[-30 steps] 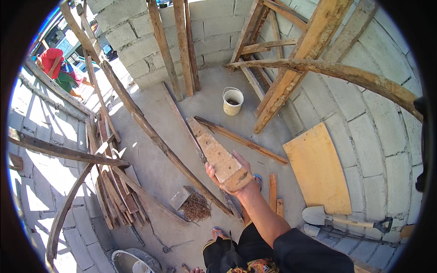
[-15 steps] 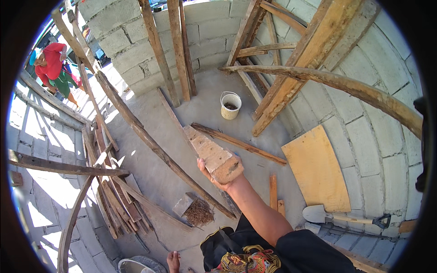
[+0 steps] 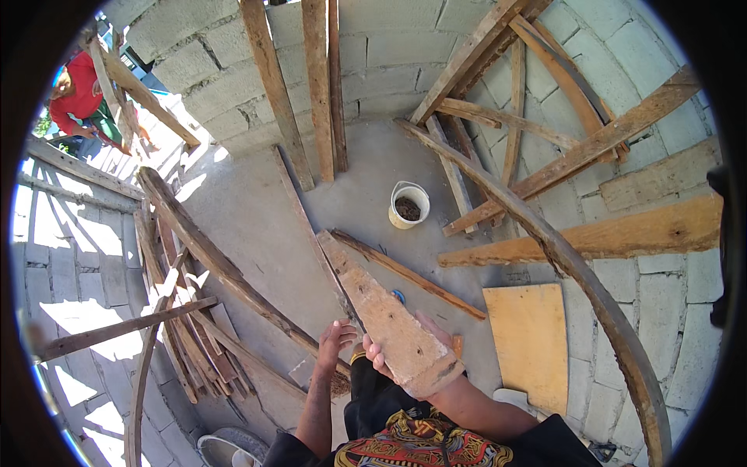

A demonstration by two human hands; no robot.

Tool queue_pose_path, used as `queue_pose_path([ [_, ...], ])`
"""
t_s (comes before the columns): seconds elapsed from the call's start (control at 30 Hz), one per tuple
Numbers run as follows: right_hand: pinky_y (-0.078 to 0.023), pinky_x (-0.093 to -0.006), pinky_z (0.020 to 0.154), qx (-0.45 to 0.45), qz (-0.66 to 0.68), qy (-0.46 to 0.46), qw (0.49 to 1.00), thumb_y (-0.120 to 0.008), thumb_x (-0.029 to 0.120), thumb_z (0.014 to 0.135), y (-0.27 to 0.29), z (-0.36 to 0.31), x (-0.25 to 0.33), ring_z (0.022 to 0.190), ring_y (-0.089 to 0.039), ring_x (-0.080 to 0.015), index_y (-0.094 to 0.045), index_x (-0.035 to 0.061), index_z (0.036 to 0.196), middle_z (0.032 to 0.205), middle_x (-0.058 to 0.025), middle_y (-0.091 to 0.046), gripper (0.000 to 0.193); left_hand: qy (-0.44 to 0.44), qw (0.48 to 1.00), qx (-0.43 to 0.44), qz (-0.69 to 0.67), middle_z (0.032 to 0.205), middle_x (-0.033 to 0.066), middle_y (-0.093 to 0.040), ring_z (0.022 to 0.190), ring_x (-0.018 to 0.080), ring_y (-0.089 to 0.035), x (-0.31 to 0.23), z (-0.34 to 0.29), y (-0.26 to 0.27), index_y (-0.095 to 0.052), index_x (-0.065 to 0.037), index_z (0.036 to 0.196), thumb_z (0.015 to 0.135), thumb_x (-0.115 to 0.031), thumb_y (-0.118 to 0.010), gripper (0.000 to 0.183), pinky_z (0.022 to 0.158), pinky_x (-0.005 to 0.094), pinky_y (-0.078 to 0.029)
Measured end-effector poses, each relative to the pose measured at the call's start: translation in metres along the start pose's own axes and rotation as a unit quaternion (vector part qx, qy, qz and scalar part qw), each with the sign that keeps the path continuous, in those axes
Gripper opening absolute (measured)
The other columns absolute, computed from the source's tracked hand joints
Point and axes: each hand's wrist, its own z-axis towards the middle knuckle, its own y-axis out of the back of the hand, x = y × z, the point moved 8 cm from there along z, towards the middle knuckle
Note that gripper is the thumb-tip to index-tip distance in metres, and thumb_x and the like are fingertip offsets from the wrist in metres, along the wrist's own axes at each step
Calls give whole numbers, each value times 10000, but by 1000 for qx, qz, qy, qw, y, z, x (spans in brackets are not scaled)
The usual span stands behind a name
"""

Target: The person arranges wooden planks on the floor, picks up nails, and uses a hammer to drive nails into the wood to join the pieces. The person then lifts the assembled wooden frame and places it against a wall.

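Note:
My right hand is wrapped round the near part of a thick wooden beam, its fingers showing along the left edge. The beam's worn face has small dark holes, and it slopes away from me to the far left. My left hand hovers just left of the beam with its fingers apart and nothing in them. Beyond the grip, a narrow wooden strip and a short board appear near the beam's far end.
A white bucket with dark contents stands ahead. Long timbers and a curved pole cross the space. Planks are piled at left. A plywood sheet leans on the block wall at right. A person in red is far left.
My left hand has risen from the lower edge to beside the beam. My right hand has brought the beam nearer my body. The view has shifted, and the person in red has moved.

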Motion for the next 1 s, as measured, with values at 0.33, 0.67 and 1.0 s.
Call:
queue_pose_path([
  [0.33, -397, -693, 1014, 68, 114, -101, 986, -564, 575, 943, 1, 25, 51, 1291, -488, -471, -466, 136, 1493, 1474, -210, -493, 710, 63, 938, 99, -326, 1567, 211, -393, 1435, 436, -362, -49, 195, -63, -334, -41, 1545, 906, -800, -396, 994, 1186, 623, -263],
  [0.67, -405, -673, 984, 77, -72, 69, 992, -560, 528, 950, -141, 16, 127, 1220, -521, -437, -486, 88, 1451, 1410, -209, -511, 671, 101, 937, 165, -290, 1191, 154, -608, 1132, 339, -560, -115, 199, -231, -540, -61, 1246, 941, -477, -624, 523, 990, 500, -447],
  [1.0, -424, -622, 975, 96, -195, 171, 961, -600, 489, 929, -152, -12, 144, 1175, -538, -404, -492, 54, 1423, 1351, -211, -532, 667, 134, 845, 376, -354, 884, 97, -722, 865, 243, -707, -187, 48, -409, -677, -70, 980, 946, -274, -709, 209, 819, 419, -593],
])
